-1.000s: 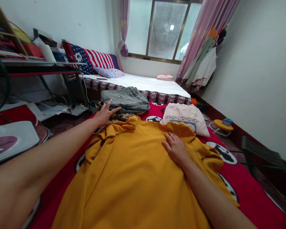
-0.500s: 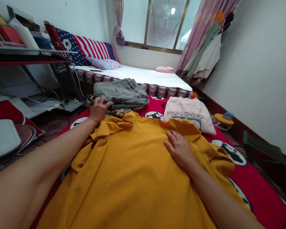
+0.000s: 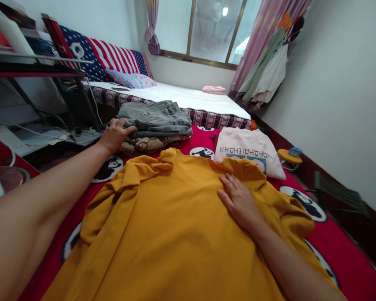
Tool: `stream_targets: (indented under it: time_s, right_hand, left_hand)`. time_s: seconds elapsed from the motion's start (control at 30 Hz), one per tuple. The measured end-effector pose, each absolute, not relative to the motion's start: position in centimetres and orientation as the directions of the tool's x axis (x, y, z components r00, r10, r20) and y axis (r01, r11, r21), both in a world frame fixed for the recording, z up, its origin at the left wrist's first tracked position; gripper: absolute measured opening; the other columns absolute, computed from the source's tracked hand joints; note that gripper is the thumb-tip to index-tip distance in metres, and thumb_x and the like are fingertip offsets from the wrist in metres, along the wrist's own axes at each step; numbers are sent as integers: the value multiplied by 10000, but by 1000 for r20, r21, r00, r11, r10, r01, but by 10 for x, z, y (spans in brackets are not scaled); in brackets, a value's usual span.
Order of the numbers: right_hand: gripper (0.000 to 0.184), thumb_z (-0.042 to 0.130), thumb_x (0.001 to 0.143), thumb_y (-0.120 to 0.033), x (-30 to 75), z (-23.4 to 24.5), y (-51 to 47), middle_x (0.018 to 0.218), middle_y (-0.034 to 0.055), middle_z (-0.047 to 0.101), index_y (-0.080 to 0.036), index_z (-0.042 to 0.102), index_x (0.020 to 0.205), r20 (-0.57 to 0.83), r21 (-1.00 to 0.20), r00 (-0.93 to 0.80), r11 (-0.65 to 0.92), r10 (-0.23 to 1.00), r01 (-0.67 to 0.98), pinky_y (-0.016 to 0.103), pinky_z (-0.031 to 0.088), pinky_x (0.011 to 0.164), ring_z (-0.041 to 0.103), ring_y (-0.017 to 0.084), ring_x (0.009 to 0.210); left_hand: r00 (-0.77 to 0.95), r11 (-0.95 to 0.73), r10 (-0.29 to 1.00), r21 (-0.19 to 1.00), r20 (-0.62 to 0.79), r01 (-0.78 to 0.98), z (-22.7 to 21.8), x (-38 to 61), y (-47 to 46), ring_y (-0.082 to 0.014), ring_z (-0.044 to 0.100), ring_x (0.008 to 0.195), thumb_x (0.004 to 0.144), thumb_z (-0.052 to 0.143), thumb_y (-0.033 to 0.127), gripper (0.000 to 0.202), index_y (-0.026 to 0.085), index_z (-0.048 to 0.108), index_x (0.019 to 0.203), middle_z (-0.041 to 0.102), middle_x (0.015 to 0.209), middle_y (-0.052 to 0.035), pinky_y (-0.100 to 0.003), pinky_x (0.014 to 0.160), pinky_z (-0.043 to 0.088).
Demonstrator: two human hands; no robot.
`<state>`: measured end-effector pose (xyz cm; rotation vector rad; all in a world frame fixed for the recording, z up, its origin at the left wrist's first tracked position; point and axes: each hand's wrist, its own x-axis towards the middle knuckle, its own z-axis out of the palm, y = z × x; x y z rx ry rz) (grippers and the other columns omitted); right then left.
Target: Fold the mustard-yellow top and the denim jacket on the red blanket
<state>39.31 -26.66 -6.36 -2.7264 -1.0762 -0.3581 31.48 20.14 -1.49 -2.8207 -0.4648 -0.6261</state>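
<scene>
The left hand had its grip closed on the edge of the folded grey jeans topping a small pile, while the right hand lay flat, grip open, on the mustard shirt spread over the red patterned cover, a folded cream shirt just beyond.

White walls, bright window, bed, pink curtains.
</scene>
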Motion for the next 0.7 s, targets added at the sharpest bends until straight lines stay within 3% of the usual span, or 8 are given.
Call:
stream_targets:
  time_s: [0.3,0.47,0.53,0.57,0.63,0.7]
  right_hand:
    - [498,397,966,-420,395,-64,-266,1489,119,446,-154,522,1369,308,-79,698,-714,646,696,424,312,1140,396,268,1376]
    - [493,395,964,-411,394,-63,-265,1476,129,460,-147,531,1358,312,-77,697,-713,646,696,418,315,1133,409,270,1367]
    - [493,393,964,-411,394,-62,-264,1477,127,458,-149,528,1359,310,-75,698,-715,646,695,415,311,1133,408,268,1366]
    - [493,391,964,-411,394,-62,-264,1480,126,455,-152,525,1361,310,-74,700,-718,643,692,413,310,1132,408,266,1366]
    - [491,388,965,-410,394,-63,-264,1481,124,454,-156,522,1363,312,-74,704,-722,638,688,405,311,1128,410,260,1365]
    - [489,388,964,-407,394,-64,-264,1477,123,458,-157,522,1362,315,-77,704,-723,636,687,400,312,1124,413,257,1362]
  left_hand:
    - [867,-887,367,-152,336,435,-2,306,198,-315,321,1280,1015,267,141,389,167,446,1359,326,1426,-161,-539,924,448]
    - [872,-893,339,-170,353,416,7,292,175,-404,230,1386,940,398,71,469,176,453,1394,131,1581,-171,-639,1009,333]
    - [862,-921,242,-173,446,349,11,283,154,-385,202,1416,896,432,47,530,185,451,1408,105,1604,-142,-601,1069,289]
    - [852,-943,187,-154,490,296,12,277,140,-349,234,1414,884,436,48,538,187,460,1404,158,1597,-126,-546,1095,289]
    - [844,-980,146,-42,516,196,9,267,113,-256,370,1353,904,414,99,489,200,495,1375,353,1523,-91,-410,1102,329]
    - [870,-975,221,126,442,183,1,258,91,-197,501,1239,945,381,196,427,234,533,1342,533,1389,-49,-317,1049,388]
